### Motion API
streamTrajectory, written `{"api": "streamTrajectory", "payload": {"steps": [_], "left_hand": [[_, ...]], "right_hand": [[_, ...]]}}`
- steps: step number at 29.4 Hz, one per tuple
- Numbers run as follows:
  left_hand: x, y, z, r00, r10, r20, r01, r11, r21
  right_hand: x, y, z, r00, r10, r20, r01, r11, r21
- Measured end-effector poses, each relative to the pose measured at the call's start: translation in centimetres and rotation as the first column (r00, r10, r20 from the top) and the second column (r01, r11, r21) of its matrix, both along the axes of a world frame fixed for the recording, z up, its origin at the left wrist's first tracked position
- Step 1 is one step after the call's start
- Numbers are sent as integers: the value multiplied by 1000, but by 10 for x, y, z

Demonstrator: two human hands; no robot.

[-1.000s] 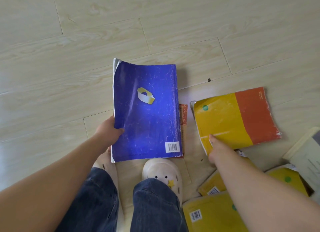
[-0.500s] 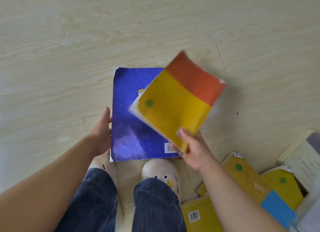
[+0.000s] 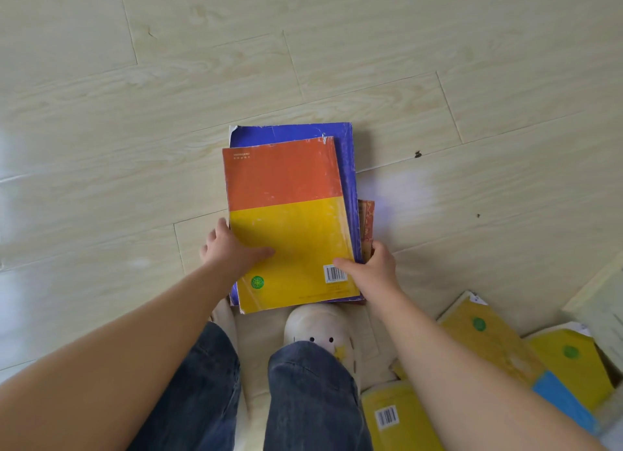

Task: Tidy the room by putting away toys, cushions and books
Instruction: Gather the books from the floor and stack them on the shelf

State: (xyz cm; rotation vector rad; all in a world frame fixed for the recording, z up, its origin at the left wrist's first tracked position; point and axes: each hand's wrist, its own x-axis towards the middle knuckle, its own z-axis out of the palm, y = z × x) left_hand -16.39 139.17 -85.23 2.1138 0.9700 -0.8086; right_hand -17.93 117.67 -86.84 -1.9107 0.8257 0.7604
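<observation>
An orange-and-yellow book lies face down on top of a larger blue book, with a thin reddish book peeking out at the right under them. My left hand grips the stack's left edge, thumb lying on the yellow cover. On the right edge, near the barcode, my right hand grips the stack, thumb on top and fingers curled around the side. The stack sits low over the pale wooden floor, just in front of my shoes.
Several more yellow books lie scattered on the floor at the lower right, one with a blue band, another with a barcode. A pale book or box sits at the right edge. My white shoe and jeans fill the bottom centre.
My right hand carried the orange-and-yellow book from the floor at the right and laid it squarely on the blue book. Both hands now hold the stack's edges.
</observation>
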Motion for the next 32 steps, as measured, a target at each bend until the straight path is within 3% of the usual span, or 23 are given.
{"api": "streamTrajectory", "payload": {"steps": [2,5,10,13,18,26,32], "left_hand": [[1,4,-5,995,102,-18,-103,991,-80],[-1,12,-6,968,234,-87,-247,951,-185],[3,20,1,930,339,-143,-368,860,-354],[1,15,3,928,339,-156,-373,849,-373],[-1,14,9,895,403,-190,-446,795,-411],[4,43,49,828,560,40,-505,774,-382],[-4,98,140,707,699,109,-611,681,-403]], "right_hand": [[0,-3,-3,987,-148,-60,155,978,143],[4,-9,-2,966,-224,-129,249,941,231],[15,-10,-3,944,-281,-172,316,921,229],[17,-8,1,949,-295,-110,309,940,147],[17,-3,18,948,-309,-74,317,930,186],[49,40,59,971,-229,71,211,957,197],[68,104,131,984,-129,126,88,953,289]]}}
